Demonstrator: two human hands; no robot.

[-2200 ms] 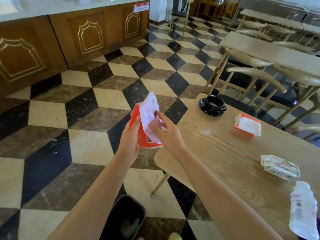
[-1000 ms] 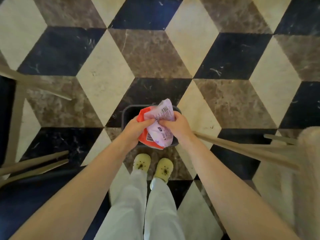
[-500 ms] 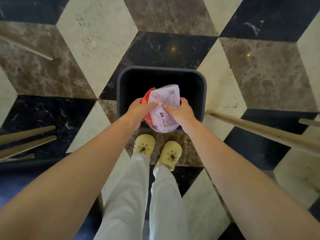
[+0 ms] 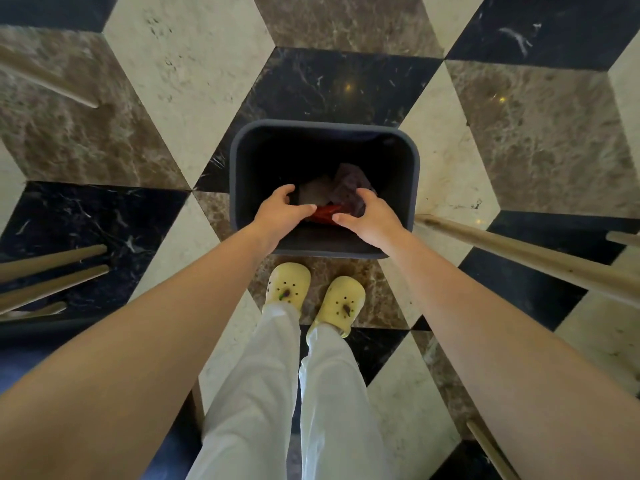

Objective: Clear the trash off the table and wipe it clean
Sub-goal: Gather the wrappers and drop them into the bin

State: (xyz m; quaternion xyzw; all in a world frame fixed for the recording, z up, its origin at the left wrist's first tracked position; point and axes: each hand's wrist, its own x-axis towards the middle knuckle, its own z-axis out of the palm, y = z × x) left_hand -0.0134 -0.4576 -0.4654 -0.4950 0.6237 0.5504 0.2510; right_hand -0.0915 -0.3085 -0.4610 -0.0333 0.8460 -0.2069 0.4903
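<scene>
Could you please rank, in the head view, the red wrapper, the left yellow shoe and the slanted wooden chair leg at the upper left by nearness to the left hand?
From the left hand:
1. Red wrapper, inside the bin, just right.
2. Left yellow shoe, below.
3. Wooden chair leg, upper left.

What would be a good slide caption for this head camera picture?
Both hands, left and right, open over a dark bin with wrappers lying inside it.
</scene>
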